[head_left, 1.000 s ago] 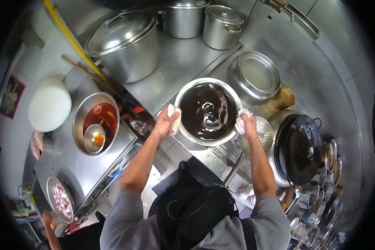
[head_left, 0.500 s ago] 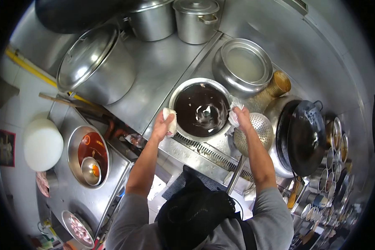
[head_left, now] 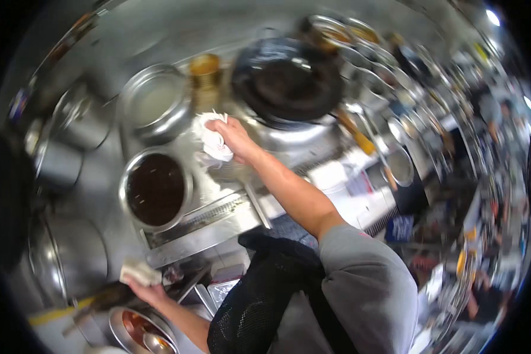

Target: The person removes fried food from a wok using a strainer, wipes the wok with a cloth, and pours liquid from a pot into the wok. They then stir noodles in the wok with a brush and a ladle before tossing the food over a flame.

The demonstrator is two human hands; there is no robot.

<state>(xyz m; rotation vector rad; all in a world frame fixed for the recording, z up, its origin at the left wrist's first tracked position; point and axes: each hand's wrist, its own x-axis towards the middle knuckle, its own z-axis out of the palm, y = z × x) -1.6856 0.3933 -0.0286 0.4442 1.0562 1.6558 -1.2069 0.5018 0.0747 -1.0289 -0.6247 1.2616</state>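
Bunched in my right hand (head_left: 237, 141) is a white cloth (head_left: 212, 138), held over the stove to the right of a round metal pot (head_left: 189, 192). Dark brown liquid (head_left: 156, 189) fills that pot, and neither hand touches it. My left hand (head_left: 148, 293) grips a folded off-white cloth (head_left: 140, 272) below and left of the pot, near the counter's front edge. Under my right forearm a skimmer's metal handle (head_left: 257, 205) slants down; its bowl is mostly hidden and blurred.
Behind the dark pot stands a wide pot (head_left: 183, 112) of cloudy liquid, with a tan cylindrical container (head_left: 205, 66) beside it. A black wok (head_left: 286, 74) sits on the right. Lower left are a basin of red sauce (head_left: 113, 321) and a large lidded pot (head_left: 79, 253).
Both hands have come off the dark pot's rim. My right hand moved right with its cloth, my left dropped lower left. The view has swung right.
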